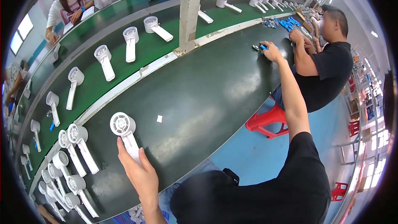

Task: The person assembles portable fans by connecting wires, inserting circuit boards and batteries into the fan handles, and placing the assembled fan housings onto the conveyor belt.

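Lying at the left end of the desk [207, 95], a cluster of white fans [61, 159] is seen. Next, a single white fan [122, 124] is held by its handle in the left hand [141, 178]. A white square [159, 118] is seen nearby. Farther right, a blue part [263, 47] is met by the curled right hand [272, 52]; whether gripped cannot be told.

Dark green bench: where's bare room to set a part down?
Widest: mid-bench, between the white square and the right hand. Narrower: between the fan at the left hand and the fan cluster. Crowded: that cluster, left end; blue parts, far end.
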